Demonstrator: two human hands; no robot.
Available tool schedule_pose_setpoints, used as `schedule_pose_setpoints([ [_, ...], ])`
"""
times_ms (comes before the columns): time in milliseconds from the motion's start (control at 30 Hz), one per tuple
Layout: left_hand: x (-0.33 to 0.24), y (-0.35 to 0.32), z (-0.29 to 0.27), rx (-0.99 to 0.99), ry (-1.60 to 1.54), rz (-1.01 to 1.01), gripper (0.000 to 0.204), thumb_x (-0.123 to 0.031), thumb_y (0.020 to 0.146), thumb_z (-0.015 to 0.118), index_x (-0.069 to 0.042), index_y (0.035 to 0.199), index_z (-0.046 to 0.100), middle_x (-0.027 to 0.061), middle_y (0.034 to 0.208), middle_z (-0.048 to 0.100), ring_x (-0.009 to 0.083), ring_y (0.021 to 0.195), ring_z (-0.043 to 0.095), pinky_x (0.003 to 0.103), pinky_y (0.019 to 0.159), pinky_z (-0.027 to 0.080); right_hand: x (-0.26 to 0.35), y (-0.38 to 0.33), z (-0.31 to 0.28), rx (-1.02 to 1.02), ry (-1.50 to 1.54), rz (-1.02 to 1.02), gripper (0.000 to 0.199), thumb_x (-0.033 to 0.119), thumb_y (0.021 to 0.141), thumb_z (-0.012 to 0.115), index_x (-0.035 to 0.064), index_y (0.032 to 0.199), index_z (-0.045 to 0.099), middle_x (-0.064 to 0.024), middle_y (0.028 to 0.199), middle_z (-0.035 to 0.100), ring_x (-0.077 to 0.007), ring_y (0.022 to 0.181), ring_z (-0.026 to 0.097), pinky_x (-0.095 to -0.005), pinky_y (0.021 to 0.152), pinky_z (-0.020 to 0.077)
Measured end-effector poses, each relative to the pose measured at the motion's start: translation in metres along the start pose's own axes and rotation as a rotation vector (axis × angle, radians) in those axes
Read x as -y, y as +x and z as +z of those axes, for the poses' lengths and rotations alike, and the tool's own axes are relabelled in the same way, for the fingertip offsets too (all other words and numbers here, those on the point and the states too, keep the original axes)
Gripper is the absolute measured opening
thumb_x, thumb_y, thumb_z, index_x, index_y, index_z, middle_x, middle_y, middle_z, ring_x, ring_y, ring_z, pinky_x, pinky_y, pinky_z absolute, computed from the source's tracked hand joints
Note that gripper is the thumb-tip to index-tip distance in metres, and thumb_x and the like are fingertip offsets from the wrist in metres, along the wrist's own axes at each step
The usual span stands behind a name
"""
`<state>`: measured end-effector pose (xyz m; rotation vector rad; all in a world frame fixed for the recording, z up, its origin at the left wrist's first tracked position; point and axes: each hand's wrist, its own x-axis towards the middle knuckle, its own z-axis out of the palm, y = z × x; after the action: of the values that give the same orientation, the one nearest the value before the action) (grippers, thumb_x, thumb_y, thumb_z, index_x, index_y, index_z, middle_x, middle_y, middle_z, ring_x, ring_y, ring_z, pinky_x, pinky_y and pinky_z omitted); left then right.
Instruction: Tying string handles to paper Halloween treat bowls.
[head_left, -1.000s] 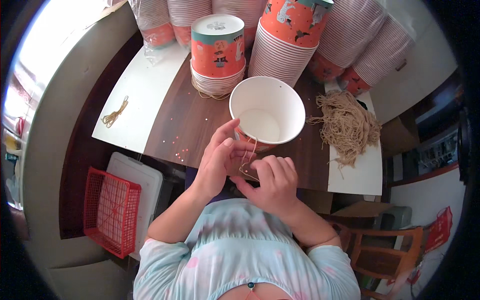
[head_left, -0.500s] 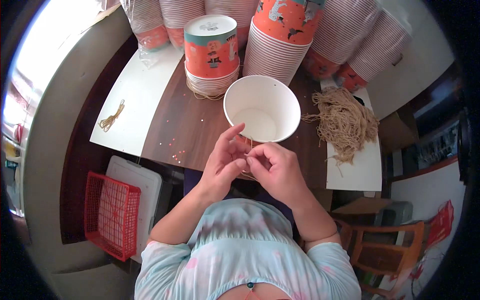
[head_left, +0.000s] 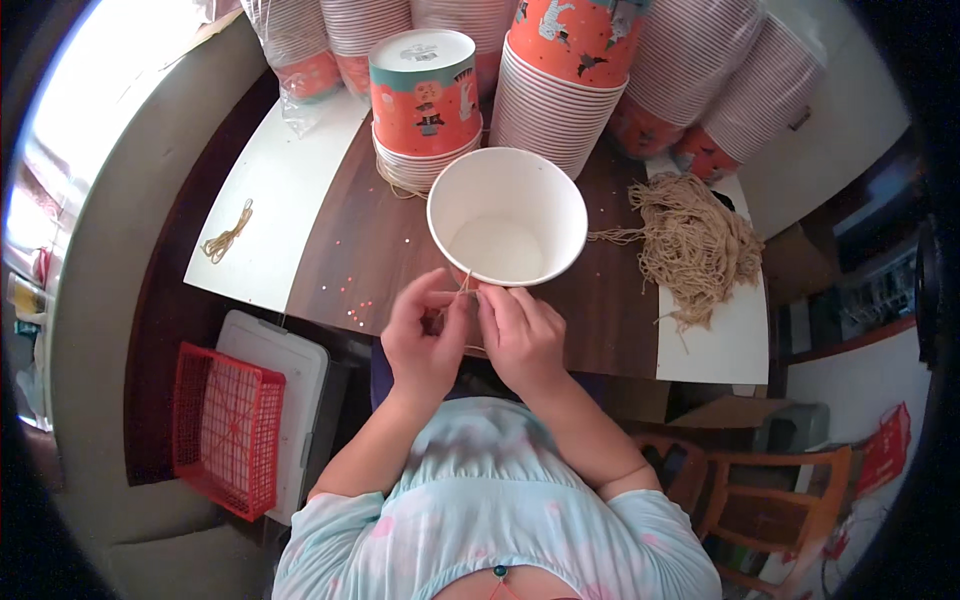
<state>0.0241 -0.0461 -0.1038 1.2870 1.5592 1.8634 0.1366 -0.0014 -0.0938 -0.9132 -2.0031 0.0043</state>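
A large paper bucket (head_left: 500, 190), white inside, stands open side up in front of me on the brown part of the table. At its near rim, a thin tan string (head_left: 467, 284) rises between my hands. My left hand (head_left: 422, 328) pinches the string between thumb and forefinger. Close beside it, my right hand (head_left: 522, 335) also pinches the string, its fingertips almost meeting the left ones. Part of the string hangs below the hands, mostly hidden by them.
A tangled heap of tan strings (head_left: 698, 248) lies to the right, a small string bundle (head_left: 228, 232) to the left. An upturned orange bucket stack (head_left: 425, 115) and a taller stack (head_left: 555, 110) stand behind. Small dots are scattered on the tabletop. A red basket (head_left: 228, 430) is below left.
Both hands have shifted slightly left, and the left forefinger, raised before, has come down to the string. The bucket has moved a little to the left.
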Motion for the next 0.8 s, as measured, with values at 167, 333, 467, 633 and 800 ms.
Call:
schedule_pose_setpoints([
  [167, -0.008, 0.008, -0.002, 0.026, -0.402, -0.322, 0.03, 0.002, 0.083, 0.064, 0.003, 0.108, 0.048, 0.0067, 0.083, 0.065, 0.0066, 0.071, 0.059, 0.017, 0.064, 0.046, -0.001, 0.006, 0.013, 0.171, 0.617, 0.431, 0.014, 0.002, 0.084, 0.06, -0.0018, 0.097, 0.065, -0.0085, 0.085, 0.068, -0.0148, 0.073, 0.065, -0.0257, 0.064, 0.0511],
  [333, 0.002, 0.011, -0.014, 0.041, -0.493, -0.347, 0.026, 0.005, 0.082, 0.063, 0.0, 0.101, 0.046, 0.0089, 0.086, 0.064, 0.0097, 0.073, 0.061, 0.02, 0.066, 0.049, -0.002, 0.012, 0.001, 0.43, 1.29, 0.792, 0.018, 0.004, 0.088, 0.055, -0.003, 0.102, 0.065, -0.0077, 0.095, 0.068, -0.0096, 0.087, 0.061, -0.0233, 0.079, 0.0489],
  [467, -0.007, 0.011, -0.012, 0.05, -0.489, -0.343, 0.023, 0.004, 0.083, 0.062, -0.001, 0.1, 0.047, 0.0081, 0.086, 0.063, 0.0111, 0.075, 0.062, 0.021, 0.066, 0.051, -0.006, 0.005, 0.009, 0.361, 1.594, 1.014, 0.019, 0.006, 0.088, 0.055, -0.002, 0.103, 0.063, -0.0088, 0.096, 0.067, -0.014, 0.089, 0.062, -0.0278, 0.084, 0.0489],
  [633, -0.009, 0.01, -0.012, 0.061, -0.31, -0.202, 0.014, 0.003, 0.084, 0.062, 0.0, 0.093, 0.051, 0.0061, 0.086, 0.063, 0.0094, 0.076, 0.061, 0.021, 0.068, 0.05, -0.008, 0.008, 0.01, 0.398, 1.695, 1.101, 0.024, 0.012, 0.088, 0.05, -0.0006, 0.107, 0.059, -0.0107, 0.102, 0.064, -0.0192, 0.094, 0.062, -0.0344, 0.09, 0.0474],
  [800, -0.008, 0.003, -0.009, 0.079, -0.189, -0.15, 0.007, 0.005, 0.084, 0.059, 0.001, 0.089, 0.057, 0.0044, 0.085, 0.063, 0.0076, 0.076, 0.06, 0.02, 0.069, 0.048, -0.013, 0.009, 0.009, 0.422, 1.746, 1.126, 0.022, 0.008, 0.084, 0.05, -0.0002, 0.102, 0.059, -0.0093, 0.101, 0.062, -0.0191, 0.094, 0.061, -0.0342, 0.089, 0.0484],
])
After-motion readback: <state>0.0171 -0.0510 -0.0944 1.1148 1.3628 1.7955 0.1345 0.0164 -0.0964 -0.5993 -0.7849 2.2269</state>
